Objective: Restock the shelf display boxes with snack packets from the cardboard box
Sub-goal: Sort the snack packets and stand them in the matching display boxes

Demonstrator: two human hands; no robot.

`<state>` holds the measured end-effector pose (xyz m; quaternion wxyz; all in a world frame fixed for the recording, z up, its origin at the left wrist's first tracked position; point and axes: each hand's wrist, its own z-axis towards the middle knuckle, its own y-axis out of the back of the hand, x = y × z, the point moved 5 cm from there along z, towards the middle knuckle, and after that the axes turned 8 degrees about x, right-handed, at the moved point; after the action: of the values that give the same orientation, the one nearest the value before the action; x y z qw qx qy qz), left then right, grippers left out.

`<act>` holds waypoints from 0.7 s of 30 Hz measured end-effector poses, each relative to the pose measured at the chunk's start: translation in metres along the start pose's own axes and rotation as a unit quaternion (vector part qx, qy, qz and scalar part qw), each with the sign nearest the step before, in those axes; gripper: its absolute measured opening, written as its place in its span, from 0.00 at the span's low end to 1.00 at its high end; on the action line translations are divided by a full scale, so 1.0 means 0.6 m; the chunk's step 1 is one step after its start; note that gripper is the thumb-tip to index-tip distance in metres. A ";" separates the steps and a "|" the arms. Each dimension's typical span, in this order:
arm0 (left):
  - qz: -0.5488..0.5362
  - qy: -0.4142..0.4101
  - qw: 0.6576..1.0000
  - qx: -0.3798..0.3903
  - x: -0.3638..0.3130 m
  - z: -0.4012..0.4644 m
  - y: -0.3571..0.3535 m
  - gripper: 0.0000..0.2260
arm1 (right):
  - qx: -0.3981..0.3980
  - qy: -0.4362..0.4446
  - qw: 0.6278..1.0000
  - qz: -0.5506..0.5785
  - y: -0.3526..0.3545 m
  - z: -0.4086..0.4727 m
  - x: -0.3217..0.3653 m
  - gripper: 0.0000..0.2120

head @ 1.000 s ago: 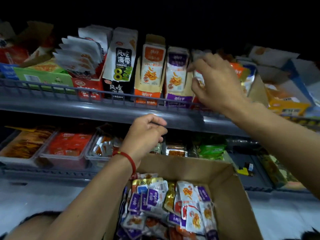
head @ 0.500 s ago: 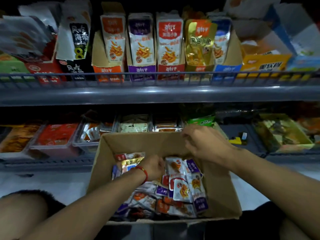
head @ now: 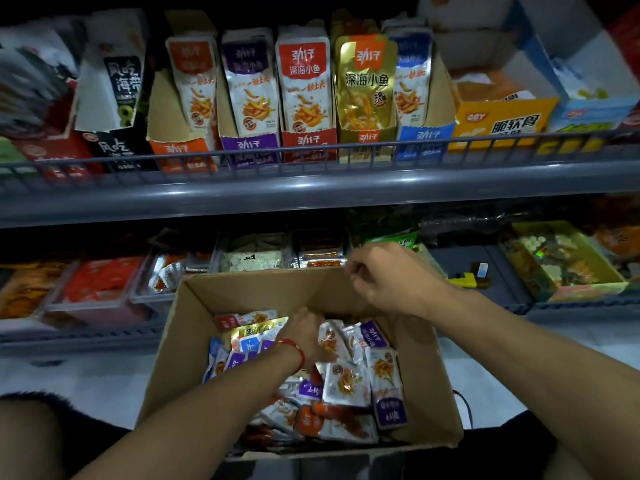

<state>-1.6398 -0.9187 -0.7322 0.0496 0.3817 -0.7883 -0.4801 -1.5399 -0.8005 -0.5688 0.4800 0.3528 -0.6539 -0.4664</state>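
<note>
An open cardboard box (head: pixel 277 292) sits low in front of me, with several small snack packets (head: pixel 349 379) loose in it. My left hand (head: pixel 308 336), a red string round its wrist, is pushed down among the packets; its fingertips are buried, so its grip is hidden. Above the box's far right rim, my right hand (head: pixel 391 278) hovers with curled fingers and holds nothing. On the upper shelf stand the display boxes, packets upright inside: orange (head: pixel 183 148), purple (head: pixel 249 143), red (head: pixel 306 140), gold (head: pixel 367 136) and blue (head: pixel 424 135).
A grey wire rail (head: pixel 311 150) runs along the upper shelf's front. Clear trays of snacks (head: pixel 97 289) line the lower shelf behind the box. A yellow carton (head: pixel 502 123) stands right of the blue display box, and a tray of mixed sweets (head: pixel 561 261) lies at lower right.
My right hand came down from the red display box on the upper shelf to just above the cardboard box. My left hand dropped from the box's rim into the packets.
</note>
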 end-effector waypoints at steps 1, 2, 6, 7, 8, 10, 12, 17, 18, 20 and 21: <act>-0.058 0.012 0.998 -0.001 0.009 -0.007 0.007 0.20 | 0.006 -0.004 1.000 -0.004 -0.001 0.002 -0.001 0.07; -0.126 0.019 0.992 0.002 0.017 -0.018 0.015 0.13 | 0.013 -0.007 1.000 -0.006 -0.003 0.004 -0.001 0.07; -0.393 0.014 0.918 0.056 0.029 -0.085 0.064 0.07 | 0.068 -0.015 0.997 0.014 -0.020 0.012 -0.002 0.06; -0.423 0.008 0.904 0.059 0.031 -0.103 0.083 0.08 | 0.090 -0.016 0.995 0.037 -0.026 0.013 -0.002 0.06; -0.456 -0.003 0.889 0.054 0.032 -0.122 0.105 0.10 | 0.118 -0.018 0.991 0.062 -0.031 0.012 -0.002 0.06; -0.532 -0.034 0.845 0.031 0.032 -0.154 0.147 0.13 | 0.166 -0.032 0.980 0.103 -0.040 0.006 -0.001 0.11; -0.607 -0.056 0.793 0.008 0.030 -0.181 0.176 0.14 | 0.184 -0.056 0.957 0.219 -0.043 -0.001 0.004 0.12; -0.724 -0.081 0.684 -0.028 0.029 -0.205 0.202 0.21 | 0.027 -0.100 0.842 0.529 -0.006 -0.017 0.023 0.07; -0.734 -0.083 0.673 -0.032 0.030 -0.206 0.205 0.21 | 0.007 -0.095 0.838 0.537 0.001 -0.020 0.026 0.07; -0.734 -0.089 0.672 -0.042 0.037 -0.208 0.211 0.19 | -0.016 -0.086 0.826 0.557 0.013 -0.024 0.029 0.07; -0.731 -0.095 0.674 -0.044 0.039 -0.210 0.213 0.18 | -0.029 -0.087 0.818 0.568 0.018 -0.027 0.028 0.08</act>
<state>-1.6710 -0.9930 -0.5699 -0.3756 0.7858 -0.2364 -0.4307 -1.5293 -0.8170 -0.5519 0.6106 -0.1375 -0.7636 -0.1588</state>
